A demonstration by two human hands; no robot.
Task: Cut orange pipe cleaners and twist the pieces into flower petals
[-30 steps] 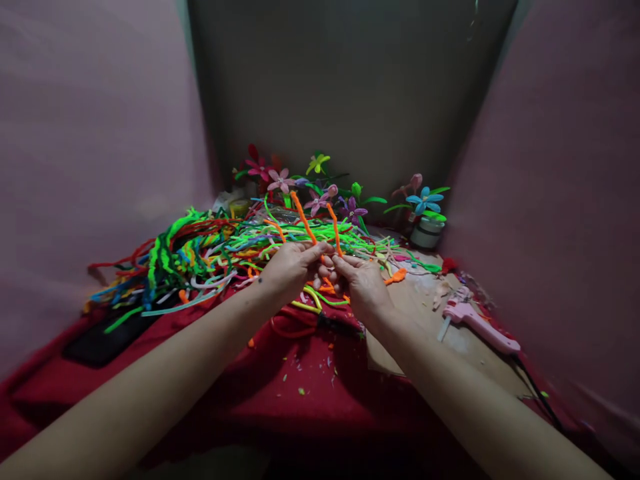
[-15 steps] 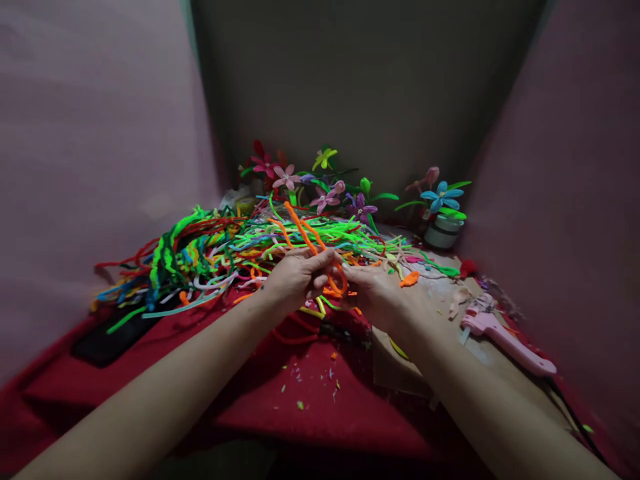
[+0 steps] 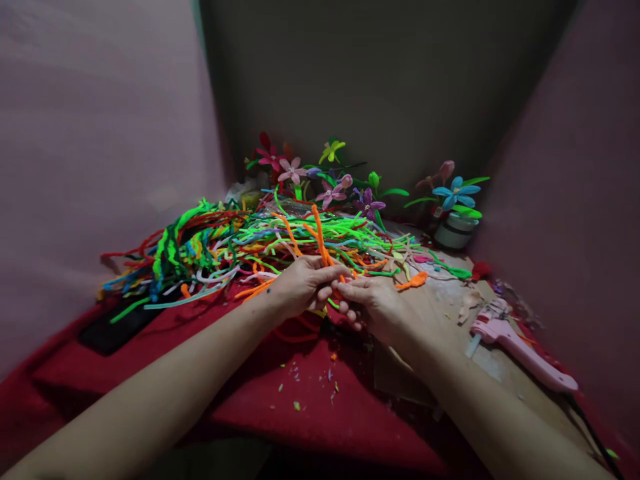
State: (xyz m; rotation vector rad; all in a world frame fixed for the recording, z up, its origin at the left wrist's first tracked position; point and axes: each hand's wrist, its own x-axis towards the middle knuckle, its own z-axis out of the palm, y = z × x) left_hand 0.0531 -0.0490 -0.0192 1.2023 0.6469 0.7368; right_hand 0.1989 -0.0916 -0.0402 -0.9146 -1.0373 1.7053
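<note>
At frame centre, hands pinched on fuzzy orange pipe cleaner, slim, two-pronged; long axis steep, tips pointing toward frame top, leaning slightly left.

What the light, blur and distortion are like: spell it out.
Head view: dim light, with the back wall dark grey and a shadow on the red cloth below the right hand; head view: small scraps too soft to identify; head view: wide-angle stretch, forearms broadening toward the lower corners.
</note>
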